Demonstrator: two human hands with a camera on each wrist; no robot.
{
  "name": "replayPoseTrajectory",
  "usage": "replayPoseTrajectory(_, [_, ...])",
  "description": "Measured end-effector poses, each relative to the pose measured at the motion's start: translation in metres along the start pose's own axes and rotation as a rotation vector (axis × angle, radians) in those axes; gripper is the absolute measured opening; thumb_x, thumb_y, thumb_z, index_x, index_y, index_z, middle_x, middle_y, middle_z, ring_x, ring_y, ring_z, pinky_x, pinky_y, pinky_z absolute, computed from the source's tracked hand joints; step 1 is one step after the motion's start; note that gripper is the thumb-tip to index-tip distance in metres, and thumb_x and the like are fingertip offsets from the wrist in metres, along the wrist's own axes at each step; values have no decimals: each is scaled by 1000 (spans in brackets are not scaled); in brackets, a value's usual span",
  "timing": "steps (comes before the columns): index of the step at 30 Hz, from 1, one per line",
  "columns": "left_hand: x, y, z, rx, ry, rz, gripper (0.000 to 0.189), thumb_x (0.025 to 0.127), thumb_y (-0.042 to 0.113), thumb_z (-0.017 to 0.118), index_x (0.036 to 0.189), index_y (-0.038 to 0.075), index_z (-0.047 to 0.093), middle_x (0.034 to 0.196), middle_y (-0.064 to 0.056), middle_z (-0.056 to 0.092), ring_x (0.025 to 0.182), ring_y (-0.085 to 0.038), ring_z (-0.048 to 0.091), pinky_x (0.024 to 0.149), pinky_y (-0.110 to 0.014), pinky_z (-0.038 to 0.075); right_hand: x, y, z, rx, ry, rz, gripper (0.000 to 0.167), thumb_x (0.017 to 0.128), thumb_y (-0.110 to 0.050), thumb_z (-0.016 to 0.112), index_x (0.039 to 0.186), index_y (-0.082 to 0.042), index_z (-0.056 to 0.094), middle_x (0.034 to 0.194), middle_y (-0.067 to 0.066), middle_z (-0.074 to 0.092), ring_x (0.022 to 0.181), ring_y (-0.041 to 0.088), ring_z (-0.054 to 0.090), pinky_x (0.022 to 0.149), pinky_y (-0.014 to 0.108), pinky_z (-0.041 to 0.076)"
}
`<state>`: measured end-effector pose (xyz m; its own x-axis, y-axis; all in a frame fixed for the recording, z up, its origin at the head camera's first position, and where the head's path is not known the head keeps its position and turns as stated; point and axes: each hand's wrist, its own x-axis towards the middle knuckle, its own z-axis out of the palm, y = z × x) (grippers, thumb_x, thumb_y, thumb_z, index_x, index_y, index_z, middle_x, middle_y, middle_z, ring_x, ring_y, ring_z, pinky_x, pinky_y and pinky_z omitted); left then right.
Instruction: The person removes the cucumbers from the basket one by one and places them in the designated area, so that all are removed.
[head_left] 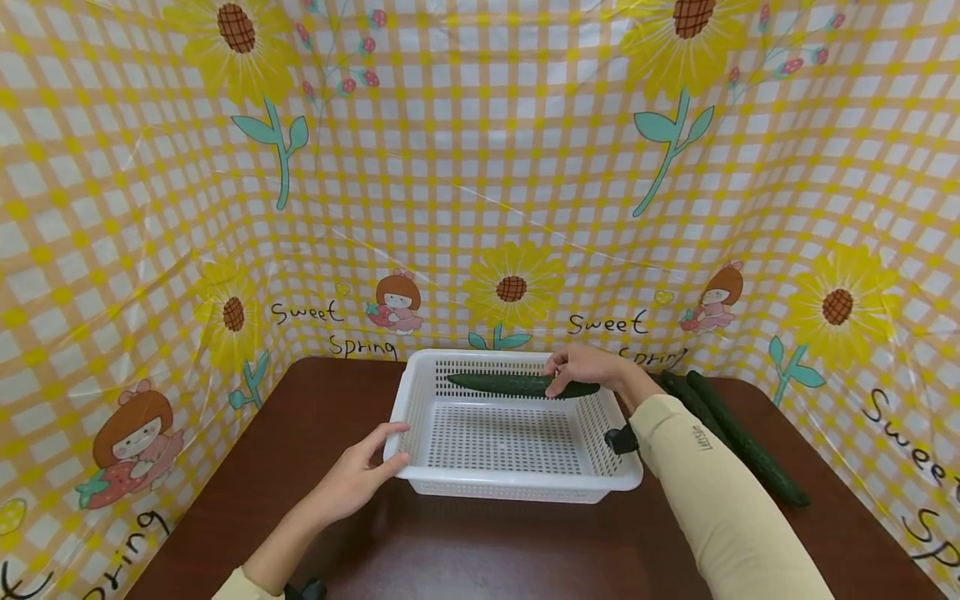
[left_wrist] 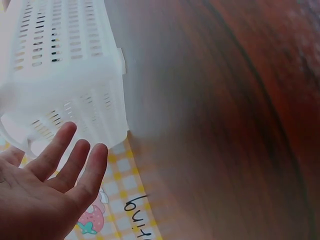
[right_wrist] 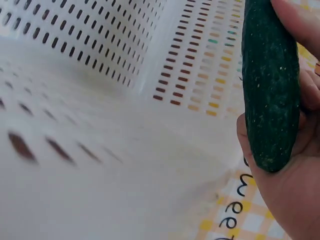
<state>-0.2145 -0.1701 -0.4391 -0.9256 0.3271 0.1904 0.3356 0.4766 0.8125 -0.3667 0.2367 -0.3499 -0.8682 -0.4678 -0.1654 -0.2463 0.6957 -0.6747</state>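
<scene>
A dark green cucumber [head_left: 495,383] lies lengthwise along the back side of a white perforated plastic basket [head_left: 405,408], within its rim. My right hand [head_left: 585,368] grips it from above near its right end. Seen from the right wrist, the cucumber [right_wrist: 270,85] has pale specks and a rounded end, and fingers wrap its far side. At the basket's front left corner, my left hand [head_left: 360,475] rests its thumb and forefinger on the rim. The left wrist view shows the other fingers [left_wrist: 90,175] extended and spread outside the basket wall [left_wrist: 65,85].
Two more cucumbers [head_left: 761,458] lie side by side on the brown table [head_left: 465,546], right of the basket and beyond my right forearm. A yellow checked cloth [head_left: 480,200] with sunflowers hangs around the back and sides. Black wrist straps show on both arms.
</scene>
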Motion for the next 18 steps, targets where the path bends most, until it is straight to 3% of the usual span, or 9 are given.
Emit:
replayPoseTrajectory(6, [1, 1, -1, 15, -1, -9, 51, 98, 42, 64, 144, 25, 50, 143, -14, 56, 106, -21, 58, 85, -36, 47, -5, -4, -11, -22, 17, 19, 28, 81, -24, 83, 102, -7, 73, 128, 14, 64, 130, 39, 49, 103, 50, 45])
replayPoseTrajectory(12, [1, 1, -1, 36, 6, -13, 53, 98, 43, 65, 145, 23, 51, 143, -11, 56, 113, -23, 55, 89, -41, 46, -14, -5, -19, -9, 42, 8, 31, 82, -23, 83, 105, -5, 72, 142, 20, 54, 139, 45, 41, 107, 56, 41])
replayPoseTrajectory(18, [1, 2, -3, 34, -13, -7, 53, 99, 44, 62, 147, 23, 49, 148, -7, 52, 131, -26, 50, 100, -51, 43, -21, -5, -27, 11, 97, 14, 26, 84, -24, 81, 98, -5, 70, 138, 20, 57, 135, 44, 43, 105, 54, 42])
